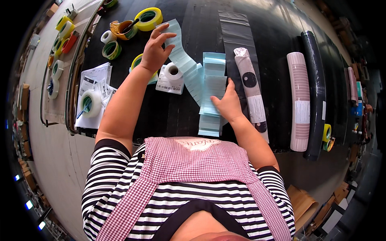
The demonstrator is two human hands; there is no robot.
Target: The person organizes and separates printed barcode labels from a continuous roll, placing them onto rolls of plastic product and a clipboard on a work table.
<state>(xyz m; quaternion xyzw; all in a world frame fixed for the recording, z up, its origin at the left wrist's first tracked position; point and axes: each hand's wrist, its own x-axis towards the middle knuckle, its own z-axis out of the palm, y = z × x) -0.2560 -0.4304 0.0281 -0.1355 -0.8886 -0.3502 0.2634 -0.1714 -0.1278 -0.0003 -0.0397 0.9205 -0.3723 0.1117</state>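
Note:
A long strip of pale blue labels (179,52) slants across the black table and runs into a folded, straighter length of blue labels (213,86) in the middle. At its far upper end my left hand (154,50) grips the slanting strip by its left edge, with the thumb a little apart. My right hand (229,103) lies against the right side of the folded length, its thumb over the labels and its fingers stretched out. A small white roll (173,71) stands on a stack of white printed labels (169,85) between my arms.
Wrapped rolls (298,88) and a black roll (314,96) lie to the right, beside a patterned roll (248,80). Tape rolls (148,19) sit at the far left. Papers (90,114) bear a clear tape roll (90,103). A cart (60,104) adjoins the table's left edge.

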